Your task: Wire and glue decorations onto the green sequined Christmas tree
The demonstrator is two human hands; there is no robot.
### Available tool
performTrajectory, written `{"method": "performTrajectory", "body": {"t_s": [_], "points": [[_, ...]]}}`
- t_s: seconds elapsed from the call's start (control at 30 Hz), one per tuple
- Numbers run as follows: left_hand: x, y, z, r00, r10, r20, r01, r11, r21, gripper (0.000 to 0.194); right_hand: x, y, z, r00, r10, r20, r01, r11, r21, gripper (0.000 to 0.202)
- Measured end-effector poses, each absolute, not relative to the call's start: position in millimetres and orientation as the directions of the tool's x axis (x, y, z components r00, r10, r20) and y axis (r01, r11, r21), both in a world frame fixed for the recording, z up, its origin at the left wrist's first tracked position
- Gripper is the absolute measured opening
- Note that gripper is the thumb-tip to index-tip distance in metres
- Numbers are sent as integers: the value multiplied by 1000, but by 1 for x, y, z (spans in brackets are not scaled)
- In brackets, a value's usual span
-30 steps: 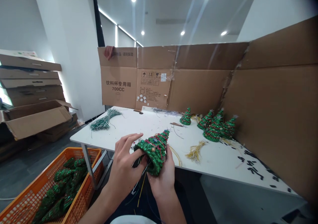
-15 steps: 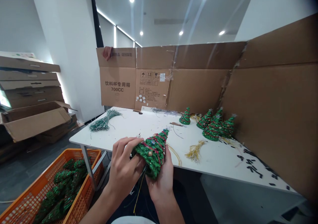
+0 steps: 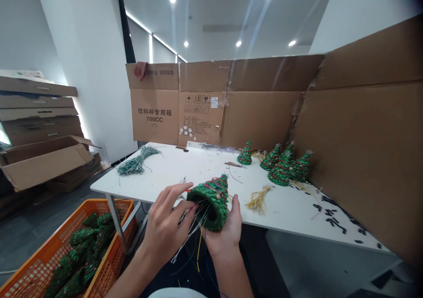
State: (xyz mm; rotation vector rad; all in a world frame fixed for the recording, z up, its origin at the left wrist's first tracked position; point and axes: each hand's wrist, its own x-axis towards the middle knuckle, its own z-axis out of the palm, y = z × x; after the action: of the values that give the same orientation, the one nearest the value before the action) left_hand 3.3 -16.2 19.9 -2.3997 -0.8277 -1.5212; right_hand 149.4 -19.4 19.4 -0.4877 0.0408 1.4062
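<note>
A small green tinsel Christmas tree (image 3: 216,196) with red garland and beads is tilted on its side above the table's front edge. Its hollow base faces me and to the left. My right hand (image 3: 226,232) is wrapped round the tree from below and the right. At the open base, my left hand (image 3: 168,218) has thumb and fingers pinched on thin wires (image 3: 187,240) that come out of the hollow. Pale strands and a yellow one hang below the base. The inside of the cone is dark.
Several finished trees (image 3: 280,168) stand at the table's back right. Green wires (image 3: 137,161) and yellow ties (image 3: 259,200) lie on the white table (image 3: 185,168). Cardboard panels (image 3: 261,117) wall it; another person's hand (image 3: 141,70) grips their top. An orange basket (image 3: 112,256) holds green cones.
The tree has turned so its hollow base now faces me, with the wires showing. My left fingers have moved from the tree's side to the wires, while my right hand shifted slightly right.
</note>
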Motion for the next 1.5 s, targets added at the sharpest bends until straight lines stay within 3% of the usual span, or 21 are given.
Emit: {"method": "performTrajectory", "body": {"t_s": [0.17,0.3,0.53,0.83,0.97,1.2,1.4,1.5], "points": [[-1,-16,22,242,389,889,566,-800,196,13,169,-16,23,300,895,-330,-938,214,-274,47],[2,-19,20,309,470,827,507,-817,275,11,175,-13,19,341,895,-289,-916,247,-317,34],[-4,-18,18,308,571,761,564,-754,337,13,169,-11,17,364,900,-240,-904,279,-323,24],[-10,-15,36,294,484,824,524,-803,285,13,163,-16,26,412,885,-216,-873,315,-372,36],[-13,-15,36,339,481,809,511,-816,271,14,162,-13,22,510,844,-167,-808,403,-431,41],[-15,-22,34,444,763,470,472,-645,601,20,164,-12,20,551,826,-121,-770,446,-457,41],[-20,-27,43,514,824,241,259,-416,871,28,159,-16,26,581,805,-119,-760,483,-435,39],[-20,-24,42,589,794,153,202,-328,923,27,155,-18,28,577,808,-120,-760,476,-444,40]]}}
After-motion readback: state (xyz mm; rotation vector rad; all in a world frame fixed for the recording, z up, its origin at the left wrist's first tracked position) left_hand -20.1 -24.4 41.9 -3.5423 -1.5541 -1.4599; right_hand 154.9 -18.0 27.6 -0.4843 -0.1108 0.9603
